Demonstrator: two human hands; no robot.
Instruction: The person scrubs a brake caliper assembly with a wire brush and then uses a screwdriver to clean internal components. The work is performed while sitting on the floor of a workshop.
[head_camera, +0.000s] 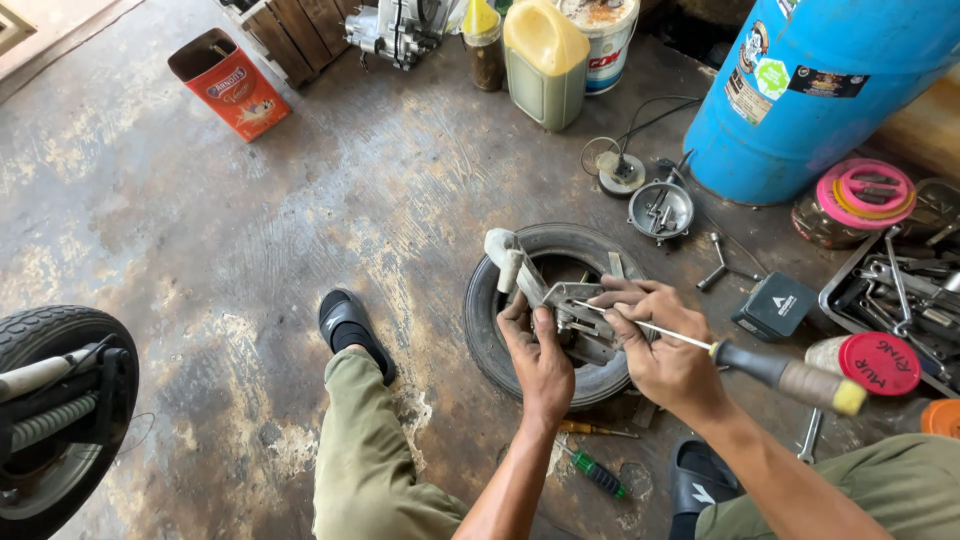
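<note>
My left hand (538, 358) grips a grey metal lever assembly (540, 288) with a pale rubber-tipped end, held over a small black tyre (500, 330) lying flat on the floor. My right hand (660, 345) holds a long screwdriver (770, 368) with a dark handle and yellow end cap. Its thin shaft points left, with the tip at the metal part between my hands. Both hands are close together above the tyre's hole.
A blue drum (820, 90) stands at the back right, by a yellowish jug (545, 60), a white bucket and a red carton (232, 85). A tool tray (900, 290), lidded jars, a small metal bowl (661, 210) and a green screwdriver (597, 472) lie around. A wheeled vehicle's tyre (55, 400) is at the left.
</note>
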